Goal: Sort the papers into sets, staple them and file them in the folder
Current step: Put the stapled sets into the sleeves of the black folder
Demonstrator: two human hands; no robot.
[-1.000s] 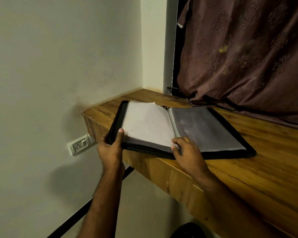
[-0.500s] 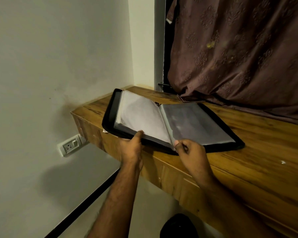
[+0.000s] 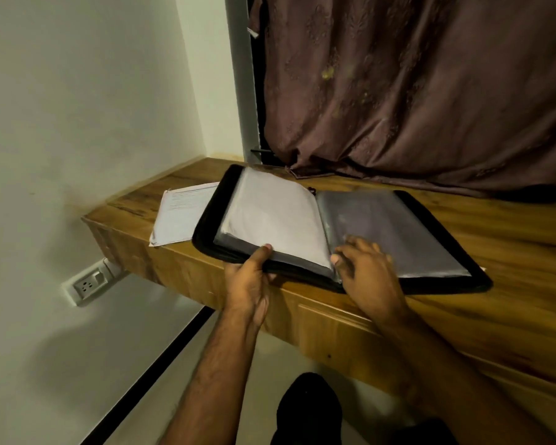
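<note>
The open display folder (image 3: 341, 232) lies at frame centre on the wooden shelf (image 3: 511, 239). The left hand (image 3: 249, 284) grasps its near edge; the right hand (image 3: 366, 271) presses flat, fingers relaxed. Risk: the overhanging folder slips off, or pushes the loose papers (image 3: 182, 216), centre left, over the end.

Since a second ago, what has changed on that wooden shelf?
The folder has slid right, uncovering a printed paper set beside it. The left hand moved from the folder's left corner to grip its front edge. The right hand stays at the spine; the folder stays open.
</note>
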